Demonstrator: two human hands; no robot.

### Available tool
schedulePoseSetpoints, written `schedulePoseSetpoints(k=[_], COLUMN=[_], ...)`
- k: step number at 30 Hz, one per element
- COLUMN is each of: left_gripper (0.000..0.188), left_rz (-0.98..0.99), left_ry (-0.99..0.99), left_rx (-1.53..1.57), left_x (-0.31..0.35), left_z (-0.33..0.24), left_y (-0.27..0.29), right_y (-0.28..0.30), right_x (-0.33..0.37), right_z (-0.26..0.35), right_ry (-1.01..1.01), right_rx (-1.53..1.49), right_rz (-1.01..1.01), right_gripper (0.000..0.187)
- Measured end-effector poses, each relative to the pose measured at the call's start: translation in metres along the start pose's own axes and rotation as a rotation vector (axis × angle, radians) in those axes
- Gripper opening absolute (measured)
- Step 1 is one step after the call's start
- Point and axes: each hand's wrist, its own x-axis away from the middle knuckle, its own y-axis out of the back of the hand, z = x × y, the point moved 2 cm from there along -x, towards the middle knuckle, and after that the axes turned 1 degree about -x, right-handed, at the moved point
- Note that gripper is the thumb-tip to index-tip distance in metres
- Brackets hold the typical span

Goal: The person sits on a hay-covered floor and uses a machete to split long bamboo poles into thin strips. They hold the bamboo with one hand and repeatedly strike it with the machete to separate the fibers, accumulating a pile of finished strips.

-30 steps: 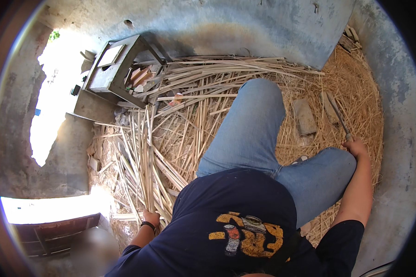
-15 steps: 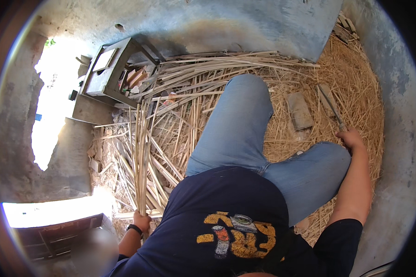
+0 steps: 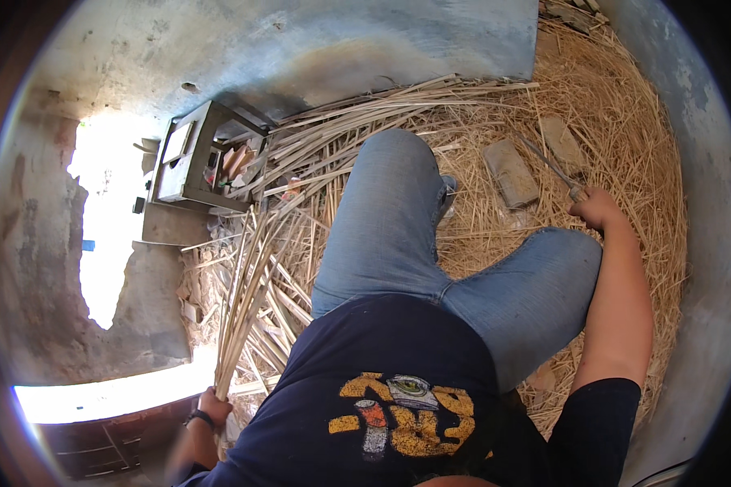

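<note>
At the lower left, my left hand (image 3: 214, 406) grips the near end of a bundle of long, pale split strips (image 3: 242, 284), perhaps bamboo or cane. The strips slant up and away toward the wooden stand. On the right, beside my bent knee, my right hand (image 3: 599, 209) is closed round the handle of a long thin-bladed knife (image 3: 554, 166). Its blade points up and to the left, between two flat blocks (image 3: 510, 173) and over loose shavings (image 3: 625, 122). The fingers of both hands are partly hidden.
A wooden stand (image 3: 188, 162) with broken pieces inside stands by the left wall. More long strips (image 3: 398, 101) lie along the back wall (image 3: 341, 49). Bright light enters through a jagged opening (image 3: 105, 235). The right wall (image 3: 711, 243) is close to my right arm.
My left hand has drawn the bundle down and to the left, so the strips now lean more. My right hand and the knife have shifted a little left and up. The whole view has turned slightly.
</note>
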Motion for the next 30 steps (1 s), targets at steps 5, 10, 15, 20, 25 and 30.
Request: schedulePoseSetpoints(k=[5, 10, 15, 20, 25, 30], left_gripper=[0.053, 0.047, 0.035, 0.028, 0.03, 0.043], left_rz=[0.053, -0.045, -0.196, -0.638, -0.799, -0.868], left_ry=[0.03, -0.012, 0.106, 0.032, -0.114, -0.398], left_rx=[-0.361, -0.871, -1.134, -1.05, -0.802, -0.533], left_x=[-0.042, -0.085, -0.047, -0.042, -0.021, -0.079], left_z=[0.045, 0.081, -0.016, 0.008, -0.032, -0.045], left_y=[0.084, 0.18, 0.278, 0.326, 0.324, 0.289], right_y=[-0.001, -0.004, 0.001, 0.004, 0.005, 0.004], right_x=[-0.004, -0.007, 0.001, -0.001, 0.006, 0.008], right_z=[0.001, 0.024, 0.002, 0.002, -0.001, -0.009], right_ry=[0.022, 0.042, -0.015, -0.008, 0.001, -0.027], right_rx=[0.033, 0.081, 0.146, 0.13, 0.082, 0.067], right_rz=[-0.073, 0.009, -0.054, -0.007, -0.057, -0.074], right_gripper=[0.068, 0.072, 0.072, 0.085, 0.088, 0.086])
